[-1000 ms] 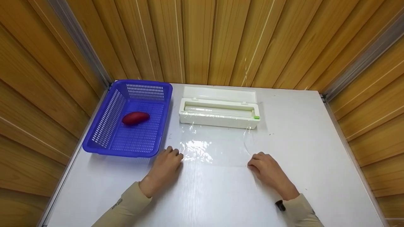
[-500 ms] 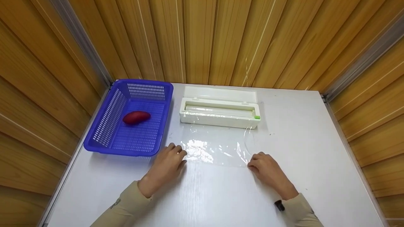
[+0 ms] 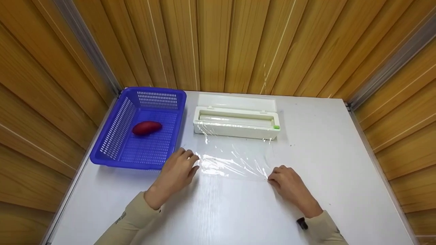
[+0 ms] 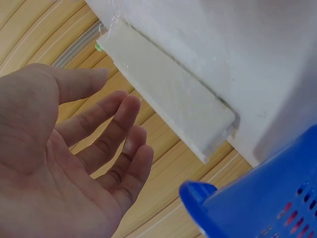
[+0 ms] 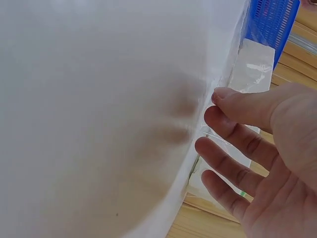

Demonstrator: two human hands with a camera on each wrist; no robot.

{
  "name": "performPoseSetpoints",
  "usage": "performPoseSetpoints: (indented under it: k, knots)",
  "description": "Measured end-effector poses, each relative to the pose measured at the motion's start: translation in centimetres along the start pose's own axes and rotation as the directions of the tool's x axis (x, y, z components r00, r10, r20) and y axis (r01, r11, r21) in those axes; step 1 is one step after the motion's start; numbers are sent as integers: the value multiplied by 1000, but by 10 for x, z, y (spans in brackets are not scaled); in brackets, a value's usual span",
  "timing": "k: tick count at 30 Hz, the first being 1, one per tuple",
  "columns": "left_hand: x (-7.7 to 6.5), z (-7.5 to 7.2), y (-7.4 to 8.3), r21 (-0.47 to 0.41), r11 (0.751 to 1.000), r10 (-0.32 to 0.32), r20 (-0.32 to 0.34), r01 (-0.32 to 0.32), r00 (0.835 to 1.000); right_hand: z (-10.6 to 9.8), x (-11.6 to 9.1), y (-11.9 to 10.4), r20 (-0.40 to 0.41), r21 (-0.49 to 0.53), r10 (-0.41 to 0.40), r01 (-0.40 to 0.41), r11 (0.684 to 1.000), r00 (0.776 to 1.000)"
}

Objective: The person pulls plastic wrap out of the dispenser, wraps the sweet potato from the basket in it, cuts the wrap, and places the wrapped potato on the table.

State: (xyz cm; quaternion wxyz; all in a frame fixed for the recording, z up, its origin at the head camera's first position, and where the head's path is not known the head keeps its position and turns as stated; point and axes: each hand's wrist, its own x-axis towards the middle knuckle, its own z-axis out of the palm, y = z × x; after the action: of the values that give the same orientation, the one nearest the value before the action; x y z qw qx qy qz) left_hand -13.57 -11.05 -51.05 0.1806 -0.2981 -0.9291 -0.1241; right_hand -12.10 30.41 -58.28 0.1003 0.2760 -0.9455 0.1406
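Note:
A sheet of clear plastic wrap [image 3: 218, 165] stretches from the white wrap dispenser [image 3: 235, 131] toward the front of the table. My right hand [image 3: 289, 185] pinches its near right corner between thumb and index finger, with the other fingers loosely bent in the right wrist view. At the sheet's left edge is my left hand [image 3: 177, 173]; its thumb and relaxed fingers stand apart with nothing between them, as the left wrist view shows. The dispenser's lid is tipped back, and a roll [image 3: 235, 120] lies inside. Whether the left fingertips touch the wrap, I cannot tell.
A blue plastic basket [image 3: 172, 146] sits on the left, close to my left hand, and holds a red, elongated, smooth object [image 3: 147, 128]. A green piece [image 3: 276, 127] marks the dispenser's right end. Wood-patterned walls [image 3: 238, 44] enclose the white table [image 3: 238, 214].
My left hand has let go of the wrap's left corner and moved slightly away from the table's front. The wrap now shows slanting creases toward my right hand, which stays almost still.

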Motion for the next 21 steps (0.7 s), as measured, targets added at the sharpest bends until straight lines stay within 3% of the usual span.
performPoseSetpoints:
  k: [11,21]
  knots:
    - [22,-37,-25,-46,997,-66,-38,64,997,4,-1,1,7,19,3,-3,1000,1000]
    - [42,-64,-63,-37,985,-171,7,171,985,6,1,4,-61,5,-58,59,998,996]
